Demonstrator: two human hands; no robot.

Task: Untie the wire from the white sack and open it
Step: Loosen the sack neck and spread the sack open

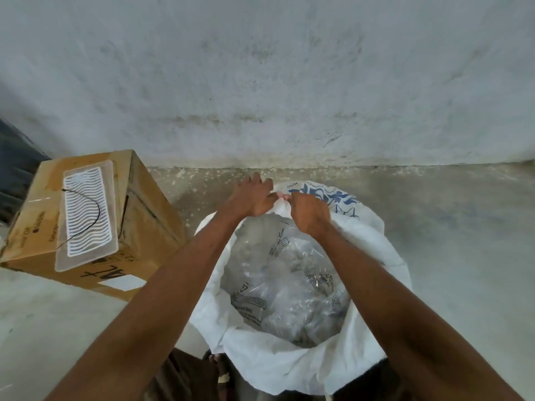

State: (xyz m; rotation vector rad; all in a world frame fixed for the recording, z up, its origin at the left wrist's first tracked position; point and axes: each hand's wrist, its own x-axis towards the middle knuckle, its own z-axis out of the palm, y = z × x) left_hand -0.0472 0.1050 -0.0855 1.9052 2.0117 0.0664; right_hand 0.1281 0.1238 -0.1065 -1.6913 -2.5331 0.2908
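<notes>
The sack (304,363) stands on the floor (463,241) directly below the person, its mouth open upward, and a plastic bag (283,285) sits inside it. Both hands meet at the far rim of the sack — the left hand (252,198) on the left side, the right hand (309,212) just beside it on the right. To the left of the sack stands a cardboard box (144,215), near it but apart. On top of the box lies a flat tray (86,215), and a wire (86,215) lies across this tray. Behind everything rises the wall (260,82).
</notes>
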